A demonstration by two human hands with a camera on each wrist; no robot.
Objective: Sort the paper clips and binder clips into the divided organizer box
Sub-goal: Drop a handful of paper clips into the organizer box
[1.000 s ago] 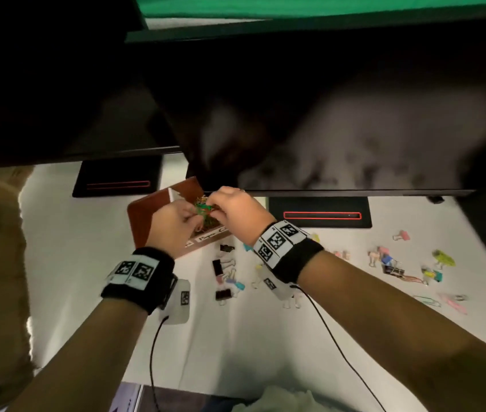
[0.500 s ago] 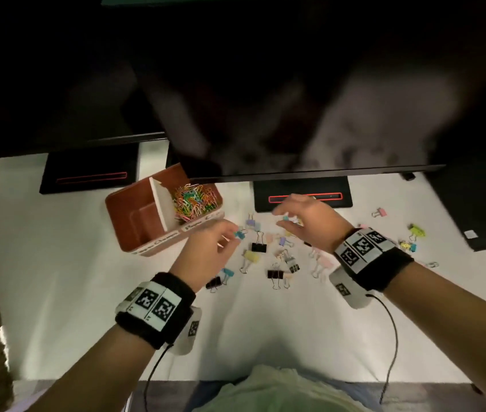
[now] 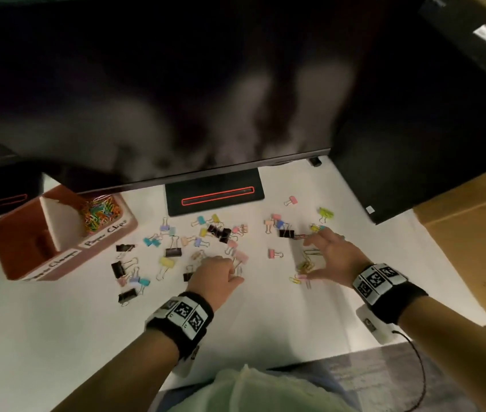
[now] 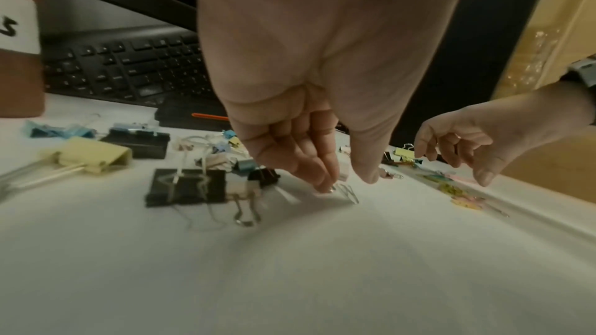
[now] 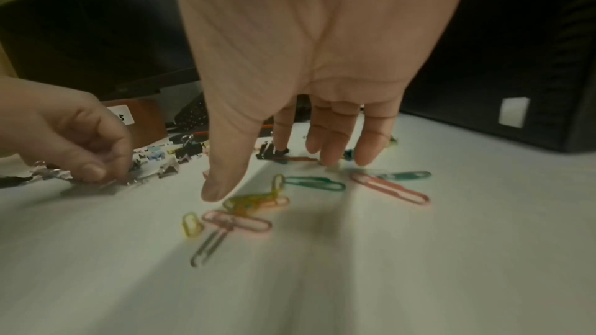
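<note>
**Both hands down among the loose clips**

Both hands have left the organizer box [image 3: 32, 242] at far left. The left hand [image 3: 216, 276] now touches a silver paper clip [image 4: 348, 192], fingers nearly closed; whether it grips is unclear. The right hand [image 3: 329, 257], spread and holding nothing, hovers over coloured paper clips [image 5: 255, 204]. Another pickup looks imminent.

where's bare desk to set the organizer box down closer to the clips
Bare desk lies along the near edge, left of the left hand and in front of the binder clips. Crowded: the strip from the organizer box past the monitor stand to the paper clips under the right hand.
</note>
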